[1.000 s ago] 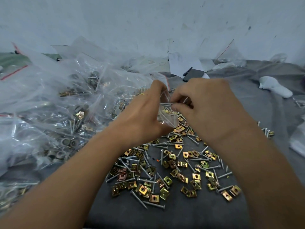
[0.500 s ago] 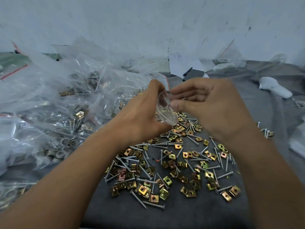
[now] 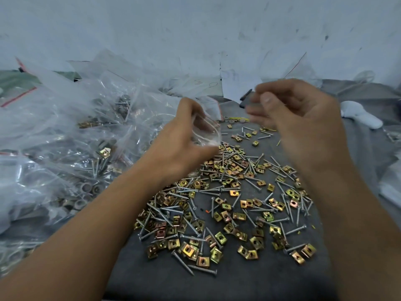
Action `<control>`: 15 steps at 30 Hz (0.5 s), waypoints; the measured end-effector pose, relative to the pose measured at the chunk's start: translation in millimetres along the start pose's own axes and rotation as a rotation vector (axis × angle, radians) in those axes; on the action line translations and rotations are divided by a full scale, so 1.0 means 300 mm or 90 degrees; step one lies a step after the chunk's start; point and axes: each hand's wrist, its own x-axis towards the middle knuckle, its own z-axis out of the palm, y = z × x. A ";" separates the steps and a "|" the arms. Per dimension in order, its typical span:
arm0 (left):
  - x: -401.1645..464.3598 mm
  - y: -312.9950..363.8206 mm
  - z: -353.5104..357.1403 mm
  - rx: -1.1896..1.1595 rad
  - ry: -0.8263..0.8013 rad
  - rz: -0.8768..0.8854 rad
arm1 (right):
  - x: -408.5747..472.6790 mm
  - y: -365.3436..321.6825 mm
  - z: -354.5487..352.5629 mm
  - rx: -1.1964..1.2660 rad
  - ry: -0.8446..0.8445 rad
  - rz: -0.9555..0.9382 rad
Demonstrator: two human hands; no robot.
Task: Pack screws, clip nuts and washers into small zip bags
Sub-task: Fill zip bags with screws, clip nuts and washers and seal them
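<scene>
Gripping a small clear zip bag [image 3: 206, 131] in the left hand [image 3: 184, 146], fingers curled round its crumpled plastic, above the far edge of the loose hardware. Hovering just right of the bag and apart from it, the right hand [image 3: 299, 118], fingers loosely curled and blurred, thumb raised; cannot tell whether anything small is pinched there. Lying scattered over the grey cloth of the desk [image 3: 217, 283], between and below both forearms, a wide spread of silver screws [image 3: 201, 269] mixed with brass-coloured clip nuts [image 3: 187, 249], reaching from near centre out toward the right wrist. Sitting farther off, beyond the bag, a few small grey washers [image 3: 231, 121] beside thin yellow strips. Piling up along the left side, a heap of large clear bags [image 3: 65, 137] holding more screws, nuts and grey rings, some with red zip lines showing. Resting at the far right on the cloth, a white object [image 3: 364, 119], shape unclear. Leaning against the pale, scuffed wall [image 3: 195, 29] at the far side, sheets of paper and a dark flat object partly hidden behind the right hand.
</scene>
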 end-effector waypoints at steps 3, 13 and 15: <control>0.020 -0.006 -0.027 -0.115 0.120 -0.061 | 0.006 0.060 -0.050 -0.131 0.038 0.071; 0.033 -0.034 -0.059 -0.243 0.314 -0.123 | -0.030 0.175 0.002 -0.574 -0.343 0.112; 0.040 -0.039 -0.062 -0.277 0.317 -0.162 | -0.033 0.179 0.009 -0.587 -0.360 0.107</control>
